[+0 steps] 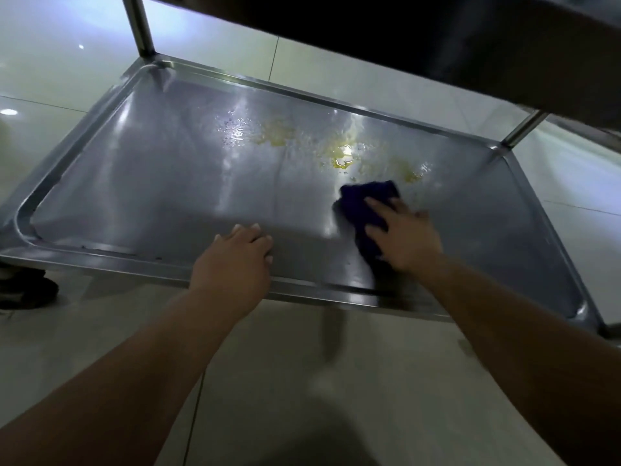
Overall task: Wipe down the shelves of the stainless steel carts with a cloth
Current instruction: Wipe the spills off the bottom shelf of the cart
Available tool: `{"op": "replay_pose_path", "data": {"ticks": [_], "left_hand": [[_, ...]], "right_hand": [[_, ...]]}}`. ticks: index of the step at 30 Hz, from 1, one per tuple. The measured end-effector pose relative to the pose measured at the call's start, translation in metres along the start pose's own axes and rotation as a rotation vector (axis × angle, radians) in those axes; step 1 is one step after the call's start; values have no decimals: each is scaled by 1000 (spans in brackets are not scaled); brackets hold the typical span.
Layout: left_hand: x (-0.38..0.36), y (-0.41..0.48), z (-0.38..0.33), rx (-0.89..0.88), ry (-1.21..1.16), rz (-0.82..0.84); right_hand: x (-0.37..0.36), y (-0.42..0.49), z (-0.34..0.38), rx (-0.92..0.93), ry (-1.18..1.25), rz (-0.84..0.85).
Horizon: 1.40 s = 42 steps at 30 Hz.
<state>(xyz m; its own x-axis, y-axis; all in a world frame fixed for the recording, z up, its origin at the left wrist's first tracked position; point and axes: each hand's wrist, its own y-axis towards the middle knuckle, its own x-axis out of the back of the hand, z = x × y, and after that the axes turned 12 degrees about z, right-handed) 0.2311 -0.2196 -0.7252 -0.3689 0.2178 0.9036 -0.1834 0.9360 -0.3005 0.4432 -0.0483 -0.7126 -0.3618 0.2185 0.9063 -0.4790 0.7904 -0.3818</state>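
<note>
Head view: the person leans over the lower shelf of a stainless steel cart, with the underside of the upper shelf hanging dark across the top of the frame.

The right hand lies on a dark blue cloth, which sits on the shelf right of centre and near the front rim. Its grip is flat and spread: the fingers press the cloth down and do not pinch it. The left hand rests on the shelf just inside the near rim. Its fingers are loosely bent and hold nothing, so it seems to be only a brace.

The job on this shelf looks to be in its early part. A yellow spill lies just beyond the cloth, toward the back rim, with paler yellow patches to either side of it. A cluster of droplets sits further left. None of this appears to be cleared yet.

The left half of the shelf shows streaky glare. Whether it has been wiped cannot be told from this frame.

The top of the upper shelf is hidden, so its state is unknown. No other cart is in view above the tiled floor.
</note>
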Motion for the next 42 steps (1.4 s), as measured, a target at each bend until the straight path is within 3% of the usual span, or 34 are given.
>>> {"op": "replay_pose_path", "data": {"ticks": [1, 3, 4, 7, 10, 12, 15, 17, 19, 21, 23, 24, 25, 28, 30, 32, 34, 37, 39, 42], "left_hand": [[0, 0, -1, 11, -4, -1], [0, -1, -5, 23, -13, -24], [0, -2, -6, 26, -15, -40], [0, -4, -4, 37, -31, -63], [2, -6, 0, 39, -52, -64], [3, -6, -1, 42, -77, -67], [-1, -5, -6, 56, -63, -72], [-3, -4, -9, 60, -51, -84], [-3, -4, -11, 75, -30, -83], [-1, -4, -14, 102, -4, -72], [2, -4, -15, 111, 7, -65], [3, -4, -16, 105, 11, -59], [4, -4, -18, 101, 15, -55], [7, -2, -26, 126, 40, -37], [6, 0, -34, 123, 61, -44], [2, 3, -49, 47, 97, -59], [-9, 7, -67, -90, 140, -60], [-21, 14, -80, -143, 48, 18], [-25, 16, -76, -135, 47, 22], [-22, 18, -76, -123, 10, 28]], "right_hand": [[6, 12, -1, -89, 6, 50], [18, 36, 12, -267, 241, 108], [21, 43, 27, -277, 325, 107], [21, 39, 71, -41, 238, -25], [18, 35, 57, 136, 207, -93], [18, 43, 24, 6, 224, -92], [11, 46, -20, -333, 367, -131], [7, 43, -18, -394, 439, -109], [4, 35, -1, -301, 379, -111], [-2, 20, 8, -94, 260, -169], [-13, 2, -6, 124, 209, -194], [-16, -5, -21, 147, 213, -199], [-19, -10, -38, 72, 228, -197], [-20, -8, -77, -420, 398, -112], [-19, -4, -70, -532, 426, -42], [-21, -11, -46, -404, 365, -63], [-30, -28, -25, -154, 280, -156], [-45, -51, -40, 131, 245, -187], [-48, -52, -70, 34, 244, -146], [-46, -46, -98, -325, 343, -95]]}}
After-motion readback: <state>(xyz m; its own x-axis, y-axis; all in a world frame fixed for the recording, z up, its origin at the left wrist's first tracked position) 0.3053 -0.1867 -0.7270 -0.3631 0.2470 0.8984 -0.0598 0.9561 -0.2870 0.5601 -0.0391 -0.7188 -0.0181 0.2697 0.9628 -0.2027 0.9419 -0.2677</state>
